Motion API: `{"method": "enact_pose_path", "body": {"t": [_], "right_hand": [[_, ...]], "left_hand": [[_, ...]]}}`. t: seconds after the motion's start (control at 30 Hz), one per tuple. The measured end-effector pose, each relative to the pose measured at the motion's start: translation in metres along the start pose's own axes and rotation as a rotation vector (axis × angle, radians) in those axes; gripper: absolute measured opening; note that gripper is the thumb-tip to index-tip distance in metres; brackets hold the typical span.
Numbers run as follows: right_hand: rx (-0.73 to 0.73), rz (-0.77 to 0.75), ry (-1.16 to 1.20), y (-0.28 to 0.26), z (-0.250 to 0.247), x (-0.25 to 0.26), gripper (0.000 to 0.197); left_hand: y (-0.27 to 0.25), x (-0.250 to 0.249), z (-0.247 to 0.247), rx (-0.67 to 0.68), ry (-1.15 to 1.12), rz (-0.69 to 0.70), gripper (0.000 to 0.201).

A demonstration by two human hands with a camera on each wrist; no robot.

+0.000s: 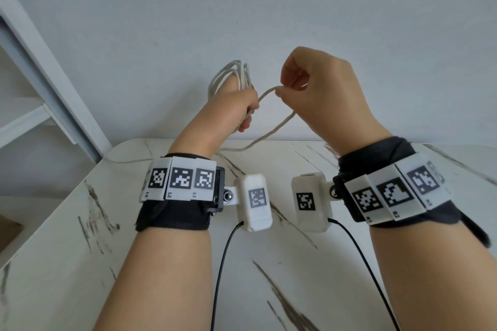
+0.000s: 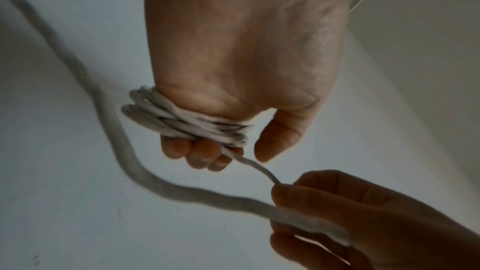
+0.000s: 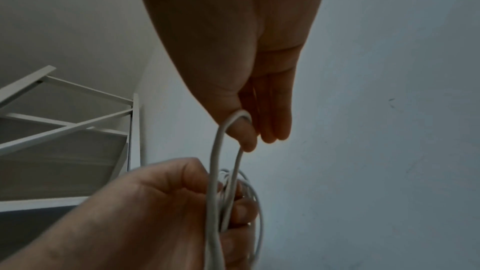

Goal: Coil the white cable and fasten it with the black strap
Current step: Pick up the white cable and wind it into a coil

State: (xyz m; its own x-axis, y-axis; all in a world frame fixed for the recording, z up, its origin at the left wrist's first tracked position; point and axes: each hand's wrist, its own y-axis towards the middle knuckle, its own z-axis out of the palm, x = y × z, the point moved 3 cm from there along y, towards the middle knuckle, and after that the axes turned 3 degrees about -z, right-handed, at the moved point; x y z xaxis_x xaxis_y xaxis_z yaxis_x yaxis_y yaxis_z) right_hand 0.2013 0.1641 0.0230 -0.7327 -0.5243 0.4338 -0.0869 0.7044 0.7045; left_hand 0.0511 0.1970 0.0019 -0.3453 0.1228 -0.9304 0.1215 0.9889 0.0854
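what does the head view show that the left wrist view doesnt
Only the head view shows the marble-patterned table, the marker bands on both wrists, the top of the coil's loops standing above the left hand, and the slack cable trailing down onto the table.

Only the left wrist view shows the coil strands packed across the left palm with the fingers curled round them.

Both show the white cable running from the left hand's coil to the right hand, which pinches a bend of it. Neither shows the black strap.

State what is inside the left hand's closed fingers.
The left hand grips several bunched loops of the white cable. The cable's ends and the black strap cannot be seen.
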Motion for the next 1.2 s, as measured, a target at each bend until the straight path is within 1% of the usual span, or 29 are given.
{"method": "enact_pose_path", "body": {"t": [0.07, 0.13, 0.23, 0.3, 0.37, 0.4, 0.47, 0.53, 0.63, 0.7, 0.77, 0.8, 0.83, 1.0, 1.1, 1.13, 1.2], "right_hand": [[0.024, 0.030, -0.020, -0.002, 0.001, -0.004, 0.010], [0.079, 0.049, -0.045, -0.004, 0.004, -0.005, 0.013], [0.185, 0.108, -0.094, -0.006, 0.012, -0.009, 0.020], [0.264, 0.191, -0.117, -0.009, 0.017, -0.013, 0.018], [0.358, 0.274, -0.110, -0.010, 0.021, -0.014, 0.012], [0.395, 0.311, -0.075, -0.010, 0.022, -0.014, 0.015], [0.407, 0.376, 0.084, -0.010, 0.024, -0.012, 0.025], [0.363, 0.425, 0.306, -0.008, 0.022, -0.010, 0.031], [0.301, 0.522, 0.630, -0.006, 0.019, -0.007, 0.035], [0.237, 0.550, 0.757, -0.005, 0.016, -0.007, 0.036], [0.182, 0.574, 0.830, -0.004, 0.014, -0.010, 0.036], [0.161, 0.577, 0.802, -0.004, 0.013, -0.011, 0.036], [0.136, 0.563, 0.722, -0.004, 0.011, -0.013, 0.036], [0.014, 0.390, 0.163, -0.003, 0.000, -0.017, 0.041], [-0.053, 0.369, -0.138, -0.004, -0.007, -0.017, 0.048], [-0.068, 0.366, -0.182, -0.004, -0.009, -0.017, 0.048], [-0.069, 0.361, -0.148, -0.003, -0.011, -0.018, 0.043]], "left_hand": [[0.000, 0.002, 0.001, -0.003, 0.127, 0.066, 0.017], [0.002, 0.005, 0.000, -0.053, 0.188, 0.112, 0.023], [0.007, 0.006, -0.005, -0.196, 0.118, 0.158, 0.028], [0.011, 0.007, -0.010, -0.298, 0.042, 0.174, 0.030], [0.012, 0.008, -0.014, -0.383, -0.029, 0.175, 0.029], [0.013, 0.008, -0.015, -0.416, -0.068, 0.172, 0.027], [0.014, 0.009, -0.019, -0.450, -0.114, 0.161, 0.026], [0.014, 0.010, -0.021, -0.459, -0.125, 0.145, 0.028], [0.014, 0.011, -0.023, -0.465, -0.128, 0.132, 0.029], [0.013, 0.010, -0.020, -0.444, -0.128, 0.127, 0.029], [0.012, 0.009, -0.016, -0.410, -0.134, 0.118, 0.030], [0.011, 0.008, -0.016, -0.399, -0.137, 0.114, 0.030], [0.011, 0.008, -0.016, -0.394, -0.137, 0.114, 0.030], [0.013, 0.012, -0.018, -0.383, -0.103, 0.105, 0.030], [0.014, 0.013, -0.017, -0.388, -0.060, 0.097, 0.029], [0.014, 0.014, -0.018, -0.389, -0.050, 0.090, 0.029], [0.016, 0.017, -0.020, -0.393, -0.011, 0.071, 0.027]]}}
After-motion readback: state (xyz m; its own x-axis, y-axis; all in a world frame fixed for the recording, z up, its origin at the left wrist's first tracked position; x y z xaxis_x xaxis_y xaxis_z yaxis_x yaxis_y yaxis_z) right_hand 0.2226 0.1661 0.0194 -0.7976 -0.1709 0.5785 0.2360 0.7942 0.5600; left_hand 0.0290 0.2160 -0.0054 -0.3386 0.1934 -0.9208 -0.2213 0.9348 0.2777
